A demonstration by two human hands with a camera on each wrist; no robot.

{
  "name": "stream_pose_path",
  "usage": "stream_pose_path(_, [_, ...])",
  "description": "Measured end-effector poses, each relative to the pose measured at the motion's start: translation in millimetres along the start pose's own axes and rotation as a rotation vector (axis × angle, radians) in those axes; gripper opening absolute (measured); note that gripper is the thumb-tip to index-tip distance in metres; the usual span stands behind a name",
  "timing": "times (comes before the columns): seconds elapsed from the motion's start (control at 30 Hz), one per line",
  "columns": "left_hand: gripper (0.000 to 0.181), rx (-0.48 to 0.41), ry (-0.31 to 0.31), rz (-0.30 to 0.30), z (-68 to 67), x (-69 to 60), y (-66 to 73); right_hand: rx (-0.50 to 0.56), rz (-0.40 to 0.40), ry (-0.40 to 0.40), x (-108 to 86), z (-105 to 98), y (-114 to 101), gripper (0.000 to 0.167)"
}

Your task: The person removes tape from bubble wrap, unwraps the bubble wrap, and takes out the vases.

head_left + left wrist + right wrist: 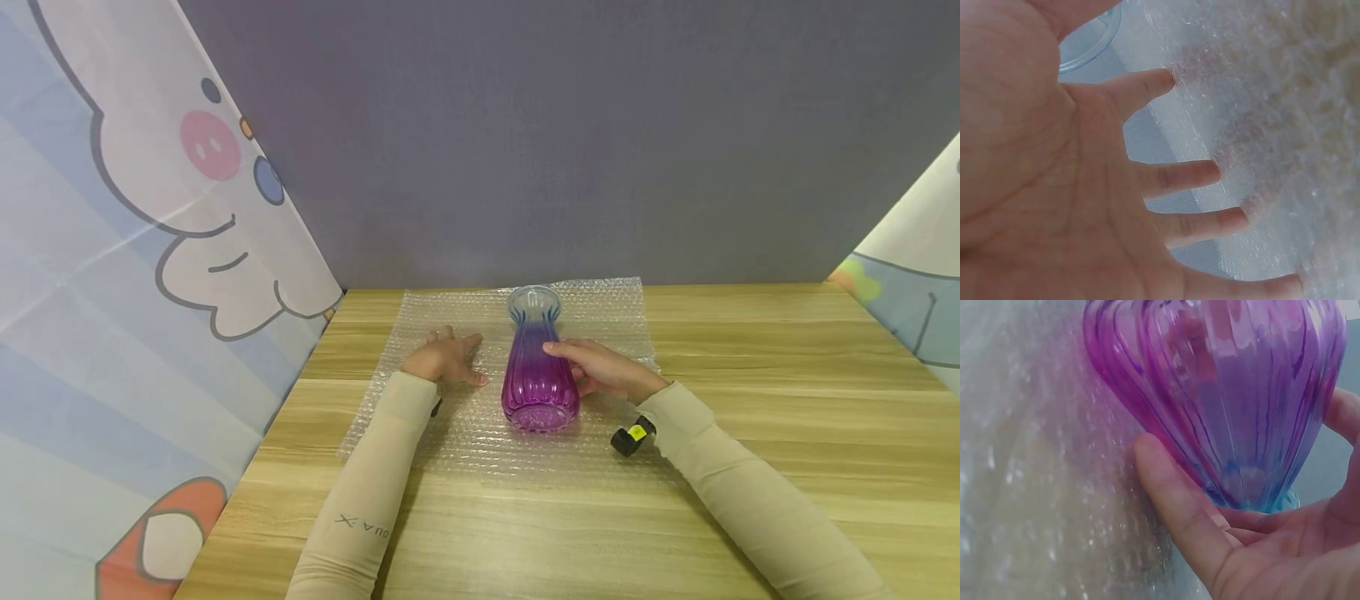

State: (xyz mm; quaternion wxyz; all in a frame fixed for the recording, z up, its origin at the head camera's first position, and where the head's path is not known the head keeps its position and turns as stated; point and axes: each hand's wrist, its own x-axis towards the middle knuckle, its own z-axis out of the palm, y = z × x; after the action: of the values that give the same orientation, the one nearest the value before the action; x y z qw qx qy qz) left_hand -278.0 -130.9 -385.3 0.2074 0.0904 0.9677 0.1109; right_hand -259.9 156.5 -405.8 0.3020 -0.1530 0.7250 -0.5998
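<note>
A ribbed glass vase (538,367), purple at its base and fading to clear blue at its flared mouth, lies on a sheet of bubble wrap (465,442) with its base towards me. My right hand (603,367) holds it from the right side, thumb over the top. In the right wrist view the fingers curl along the vase's ribbed side (1229,394). To the left of the vase, my left hand (446,358) rests on the bubble wrap with fingers spread and straight. The left wrist view shows its fingertips touching the wrap, and a bit of clear glass rim (1094,47) beyond the thumb.
The wrap lies on a wood-grain table (750,375) whose back edge meets a grey panel (570,142). A cartoon-printed curtain (90,333) hangs along the left side, and another printed sheet (918,300) is at the right.
</note>
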Motion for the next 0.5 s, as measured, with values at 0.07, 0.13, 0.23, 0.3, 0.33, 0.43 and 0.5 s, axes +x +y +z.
stream_pose_path(0.07, [0.099, 0.000, -0.002, -0.001, 0.0, 0.1, 0.0, 0.010, -0.004, -0.002, 0.3, -0.4, 0.7, 0.066])
stream_pose_path(0.13, [0.099, -0.005, -0.005, -0.004, 0.0, 0.1, 0.0, 0.021, -0.002, 0.003, 0.1, -0.3, 0.8, 0.065])
stream_pose_path(0.23, [0.099, -0.007, -0.005, -0.007, -0.1, 0.0, 0.1, 0.035, 0.000, 0.008, 0.0, 0.0, 0.6, 0.064])
stream_pose_path(0.3, [0.099, -0.008, -0.004, -0.010, -0.3, 0.1, 0.0, 0.038, 0.005, 0.013, -0.3, 0.0, 0.3, 0.064])
stream_pose_path(0.33, [0.099, -0.008, -0.003, -0.010, -0.4, 0.0, 0.0, 0.038, 0.005, 0.013, -0.2, -0.1, 0.3, 0.065])
stream_pose_path(0.43, [0.099, -0.001, 0.000, -0.008, -0.8, 0.2, 0.0, 0.042, 0.007, 0.018, 0.2, 0.1, 0.1, 0.065])
stream_pose_path(0.5, [0.099, 0.004, 0.001, -0.006, -1.1, 0.2, 0.2, 0.048, 0.007, 0.021, 0.8, 0.1, 0.7, 0.065])
